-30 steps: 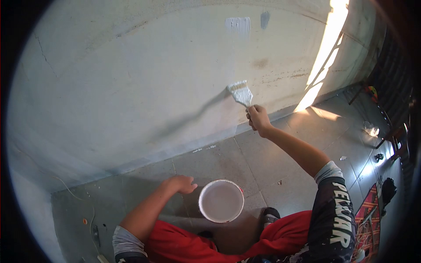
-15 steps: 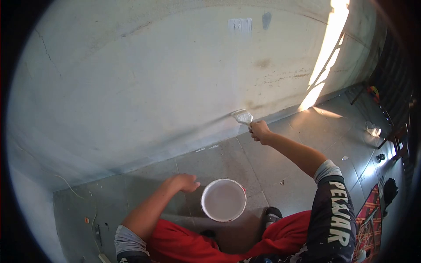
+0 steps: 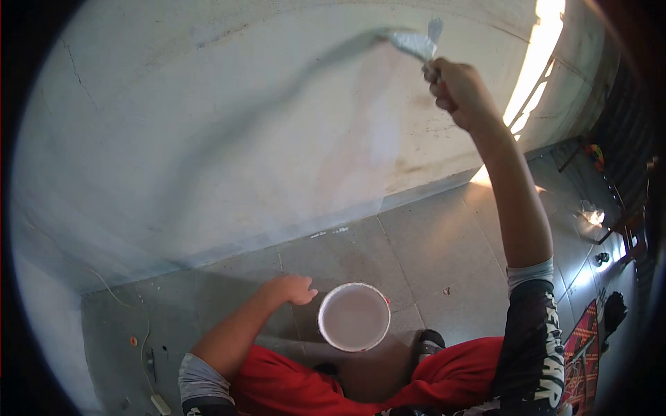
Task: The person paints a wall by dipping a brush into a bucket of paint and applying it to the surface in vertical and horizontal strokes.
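Observation:
My right hand [image 3: 461, 90] is raised high and closed round the handle of a wide paintbrush [image 3: 414, 46]. The bristles touch the pale wall [image 3: 243, 132] near its upper middle, at a wet-looking streak. Low on the left, my left hand [image 3: 295, 289] hangs just beside a round white bucket [image 3: 354, 317]. Its fingers are loosely bent and apart, with nothing visible in them. Thin whitish liquid fills part of the bucket, which stands on the floor between my legs.
Grey tiles [image 3: 430, 256] cover the floor, with white drips near the wall's foot. On the left lies a thin cable [image 3: 146, 347] with a white block [image 3: 160, 405]. Wooden furniture [image 3: 628, 222] and a red checked cloth [image 3: 581, 353] are at the right. Sunlight strikes the wall.
My right hand has swept the paintbrush up the wall, from near its foot to the upper part. A wet-looking band shows below it. The left hand and bucket have stayed in place.

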A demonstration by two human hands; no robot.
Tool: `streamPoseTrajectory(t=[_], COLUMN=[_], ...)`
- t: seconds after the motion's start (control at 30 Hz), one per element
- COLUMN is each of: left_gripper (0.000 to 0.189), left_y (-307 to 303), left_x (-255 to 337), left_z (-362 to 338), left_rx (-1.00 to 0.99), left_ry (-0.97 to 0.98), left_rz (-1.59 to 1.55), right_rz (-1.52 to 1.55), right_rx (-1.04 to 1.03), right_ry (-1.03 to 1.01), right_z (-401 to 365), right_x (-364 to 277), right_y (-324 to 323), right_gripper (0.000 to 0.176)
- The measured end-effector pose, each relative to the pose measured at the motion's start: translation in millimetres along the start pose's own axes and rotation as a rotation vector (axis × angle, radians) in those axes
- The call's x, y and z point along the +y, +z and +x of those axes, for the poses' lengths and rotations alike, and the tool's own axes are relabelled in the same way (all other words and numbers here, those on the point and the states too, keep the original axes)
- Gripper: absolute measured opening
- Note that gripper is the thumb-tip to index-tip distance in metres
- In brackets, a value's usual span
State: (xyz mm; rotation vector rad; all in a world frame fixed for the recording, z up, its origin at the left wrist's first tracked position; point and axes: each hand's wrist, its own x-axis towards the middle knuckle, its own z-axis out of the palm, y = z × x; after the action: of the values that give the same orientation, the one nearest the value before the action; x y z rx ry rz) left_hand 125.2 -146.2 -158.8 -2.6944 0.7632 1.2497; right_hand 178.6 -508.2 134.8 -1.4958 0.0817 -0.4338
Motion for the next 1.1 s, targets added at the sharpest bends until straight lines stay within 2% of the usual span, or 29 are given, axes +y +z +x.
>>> streamPoseTrajectory(t=[0.2, 0.3, 0.5, 0.57, 0.63, 0.77, 0.8, 0.9, 0.97, 1.0, 1.07, 1.1], left_gripper=[0.058, 0.057, 0.057, 0.059, 0.059, 0.059, 0.059, 0.059, 0.059, 0.058, 0.058, 0.058], left_y=[2.2, -3.2, 1.6, 0.8, -4.9, -7.1, -8.1, -10.3, -11.7, -7.3, -1.6, -0.9], left_x=[-1.7, -0.2, -8.5, -7.6, -3.1, 0.4, 2.8, 9.2, 8.2, 4.5, 1.7, 1.1], left_z=[-1.5, -7.8, -3.5, -2.0, -6.6, -2.8, -2.6, -7.1, -8.2, -5.3, 0.7, 2.9], left_rx=[-0.017, -0.015, -0.007, -0.004, -0.02, -0.01, -0.012, -0.015, -0.006, 0.005, 0.033, 0.01], left_ry=[-0.024, -0.03, 0.002, 0.017, 0.002, 0.007, 0.008, 0.001, -0.003, 0.004, 0.02, 0.001], left_rz=[-0.016, -0.019, -0.042, -0.048, -0.036, -0.004, 0.0, -0.008, -0.024, -0.013, -0.016, 0.0], right_rz=[0.063, 0.037, 0.035, 0.003, -0.102, -0.128, -0.112, -0.085, -0.245, -0.122, -0.093, -0.074], right_rx=[-0.051, -0.053, 0.058, 0.105, 0.111, 0.018, -0.012, -0.012, -0.029, -0.048, -0.101, -0.043], right_ry=[-0.137, -0.164, 0.222, 0.258, 0.359, 0.608, 0.705, 0.718, 0.569, 0.466, 0.367, 0.302], right_z=[7.4, 12.9, -1.6, -16.4, -33.5, -47.6, -47.8, -33.5, -26.9, -11.4, 8.0, 5.2], right_x=[-44.7, -30.1, 100.7, 150.2, 183.0, 238.7, 237.2, 217.5, 161.3, 149.7, 96.2, 59.0], right_y=[-0.4, 5.9, 9.0, 2.9, -1.6, -21.0, -21.1, -24.3, -19.1, -24.1, -25.6, -12.7], right_gripper=[0.015, 0.017, 0.02, 0.024, 0.023, 0.022, 0.022, 0.021, 0.024, 0.026, 0.022, 0.02])
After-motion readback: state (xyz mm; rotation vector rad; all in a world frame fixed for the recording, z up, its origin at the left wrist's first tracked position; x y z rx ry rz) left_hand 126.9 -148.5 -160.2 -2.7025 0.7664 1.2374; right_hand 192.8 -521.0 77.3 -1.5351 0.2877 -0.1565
